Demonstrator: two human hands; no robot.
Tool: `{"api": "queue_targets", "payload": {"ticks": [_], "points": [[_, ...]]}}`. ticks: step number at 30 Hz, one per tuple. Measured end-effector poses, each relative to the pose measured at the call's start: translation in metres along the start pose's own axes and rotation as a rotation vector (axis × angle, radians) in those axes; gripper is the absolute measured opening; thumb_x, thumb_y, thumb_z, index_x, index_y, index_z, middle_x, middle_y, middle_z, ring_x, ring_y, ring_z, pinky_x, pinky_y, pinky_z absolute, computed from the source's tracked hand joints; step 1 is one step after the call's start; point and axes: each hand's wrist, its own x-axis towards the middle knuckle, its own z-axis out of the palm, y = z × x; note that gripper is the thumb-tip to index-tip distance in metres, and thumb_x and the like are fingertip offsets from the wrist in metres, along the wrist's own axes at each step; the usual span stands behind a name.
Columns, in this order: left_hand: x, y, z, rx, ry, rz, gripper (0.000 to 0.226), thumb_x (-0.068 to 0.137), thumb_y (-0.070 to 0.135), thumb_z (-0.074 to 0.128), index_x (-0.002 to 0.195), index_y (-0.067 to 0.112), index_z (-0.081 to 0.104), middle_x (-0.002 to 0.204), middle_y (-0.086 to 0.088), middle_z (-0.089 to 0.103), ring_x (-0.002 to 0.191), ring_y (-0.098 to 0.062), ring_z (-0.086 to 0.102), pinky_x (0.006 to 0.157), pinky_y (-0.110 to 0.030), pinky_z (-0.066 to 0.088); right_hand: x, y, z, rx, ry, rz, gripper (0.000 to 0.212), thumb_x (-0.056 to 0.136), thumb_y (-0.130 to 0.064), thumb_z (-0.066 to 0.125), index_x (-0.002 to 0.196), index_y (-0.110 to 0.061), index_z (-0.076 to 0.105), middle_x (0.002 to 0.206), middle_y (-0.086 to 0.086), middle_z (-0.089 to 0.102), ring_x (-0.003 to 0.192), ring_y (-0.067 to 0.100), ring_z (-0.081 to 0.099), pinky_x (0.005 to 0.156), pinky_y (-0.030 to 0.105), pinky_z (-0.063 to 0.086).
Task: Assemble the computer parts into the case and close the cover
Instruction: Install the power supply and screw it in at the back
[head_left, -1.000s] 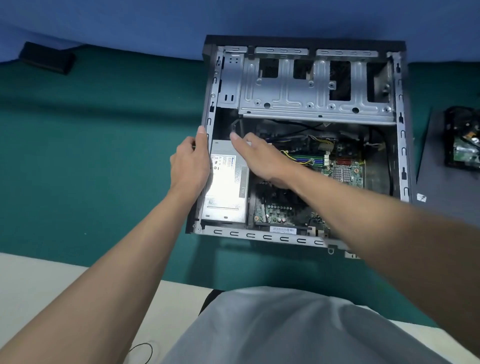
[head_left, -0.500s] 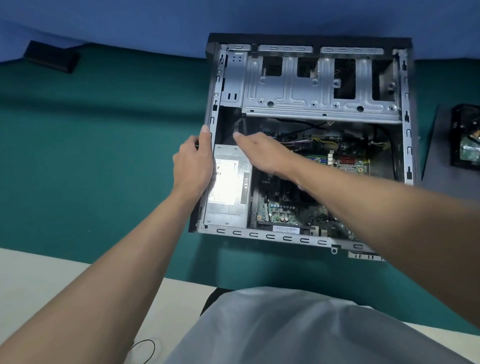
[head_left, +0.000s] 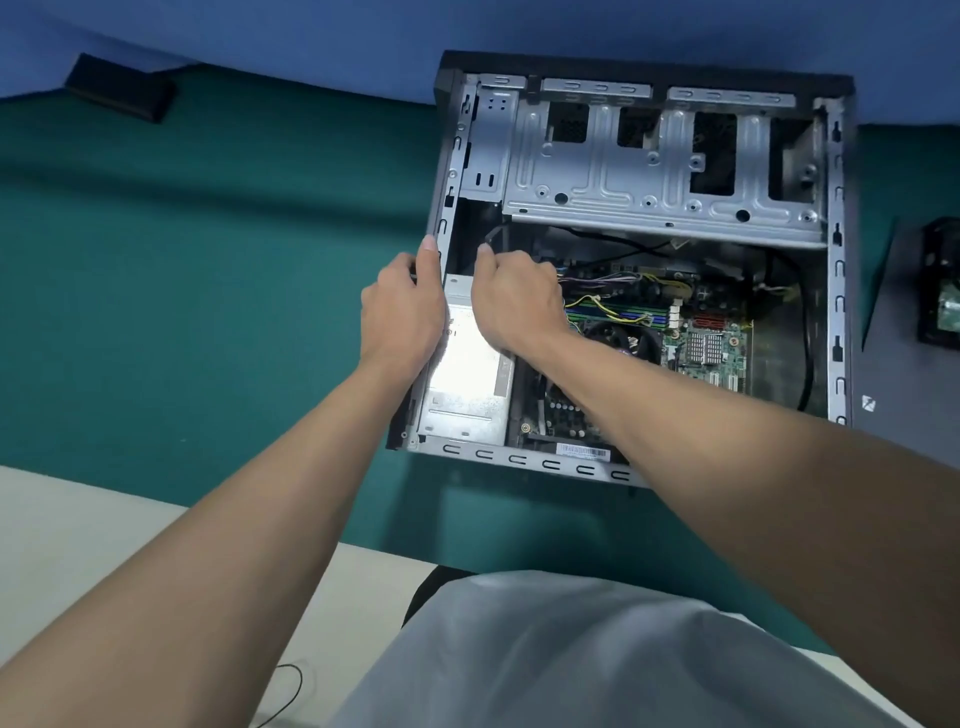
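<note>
Head view: open black-and-grey metal computer case (head_left: 519, 460) lies on its side on green mat (head_left: 208, 312), w/ silver box-shaped power supply unit (head_left: 467, 374) in its near-left corner. Left hand (head_left: 402, 312) grips case's left wall, fingers curled over the rim. Right hand (head_left: 519, 301) has fingers curled at PSU's far end beside thin black cable (head_left: 493, 234); can't tell if it's pinching anything. Step prob. seating/cabling the PSU. Next: route lead to green motherboard (head_left: 711, 348) w/o snagging; cover not on yet.

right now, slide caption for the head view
Left hand grips the wall of the open computer case; right hand reaches in above the power supply, beside the motherboard.
</note>
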Motion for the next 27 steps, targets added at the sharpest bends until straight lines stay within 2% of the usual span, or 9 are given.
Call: {"api": "queue_targets", "payload": {"ticks": [4,9,15,19,21,23,24,26,27], "points": [[-0.001,0.004,-0.001,0.013,-0.012,0.039,0.050,0.101,0.050,0.027,0.063,0.020,0.039,0.066,0.005,0.048,0.092,-0.030,0.047,0.073,-0.035,0.030,-0.003,0.001,-0.002,-0.083,-0.028,-0.018,0.050,0.102,-0.040,0.017,0.076,-0.016,0.051,0.112,0.022,0.059,0.113,0.038,0.047,0.090,0.043,0.038],[-0.004,0.001,-0.002,0.033,0.001,0.043,0.053,0.101,0.053,0.026,0.063,0.018,0.041,0.065,0.003,0.051,0.082,-0.028,0.048,0.069,-0.035,0.030,-0.001,-0.002,-0.003,-0.110,-0.013,-0.076,0.048,0.102,-0.039,0.019,0.066,-0.017,0.043,0.104,0.024,0.058,0.102,0.041,0.053,0.084,0.043,0.042],[-0.004,0.006,-0.002,0.036,0.014,0.064,0.053,0.101,0.050,0.026,0.062,0.017,0.039,0.062,0.002,0.049,0.078,-0.027,0.048,0.066,-0.035,0.029,0.002,0.001,-0.001,-0.157,0.008,-0.037,0.045,0.101,-0.036,0.023,0.092,-0.011,0.059,0.115,0.025,0.055,0.110,0.042,0.050,0.089,0.045,0.041],[-0.003,0.006,-0.003,0.063,0.022,0.083,0.053,0.102,0.048,0.024,0.061,0.019,0.038,0.062,0.002,0.049,0.081,-0.029,0.049,0.066,-0.034,0.028,-0.002,-0.001,-0.003,-0.214,-0.008,-0.037,0.048,0.101,-0.037,0.023,0.096,-0.009,0.062,0.115,0.025,0.056,0.109,0.043,0.050,0.090,0.045,0.041],[-0.002,0.007,-0.003,0.067,0.012,0.073,0.052,0.102,0.049,0.024,0.061,0.020,0.038,0.062,0.003,0.049,0.082,-0.030,0.048,0.067,-0.034,0.029,0.007,-0.008,-0.010,-0.293,-0.093,-0.112,0.045,0.101,-0.036,0.026,0.086,-0.009,0.059,0.104,0.021,0.059,0.101,0.042,0.053,0.085,0.044,0.042],[-0.003,0.007,-0.003,0.067,0.007,0.067,0.053,0.102,0.049,0.024,0.061,0.019,0.039,0.063,0.002,0.049,0.081,-0.031,0.048,0.067,-0.035,0.029,0.019,-0.018,-0.019,-0.372,-0.238,-0.177,0.039,0.098,-0.030,0.034,0.070,-0.008,0.051,0.081,0.008,0.056,0.082,0.033,0.053,0.076,0.037,0.041],[-0.004,0.006,-0.003,0.067,0.009,0.063,0.053,0.102,0.050,0.025,0.062,0.018,0.039,0.063,0.001,0.050,0.080,-0.030,0.049,0.066,-0.035,0.030,0.023,-0.023,-0.022,-0.390,-0.338,-0.173,0.036,0.096,-0.026,0.036,0.069,-0.007,0.050,0.078,0.006,0.055,0.077,0.028,0.051,0.070,0.032,0.041],[-0.004,0.005,-0.003,0.052,0.015,0.061,0.054,0.101,0.051,0.026,0.063,0.016,0.041,0.064,0.000,0.051,0.078,-0.030,0.050,0.065,-0.035,0.031,0.030,-0.029,-0.024,-0.382,-0.541,-0.115,0.031,0.097,-0.020,0.032,0.089,-0.005,0.057,0.104,0.012,0.060,0.088,0.025,0.051,0.069,0.029,0.041],[-0.005,0.005,-0.004,0.049,0.017,0.058,0.055,0.101,0.051,0.026,0.063,0.015,0.041,0.064,0.000,0.052,0.078,-0.029,0.050,0.065,-0.035,0.031,0.032,-0.030,-0.024,-0.349,-0.615,-0.069,0.037,0.098,-0.018,0.028,0.112,-0.003,0.059,0.126,0.016,0.056,0.101,0.025,0.051,0.079,0.028,0.041]]}}
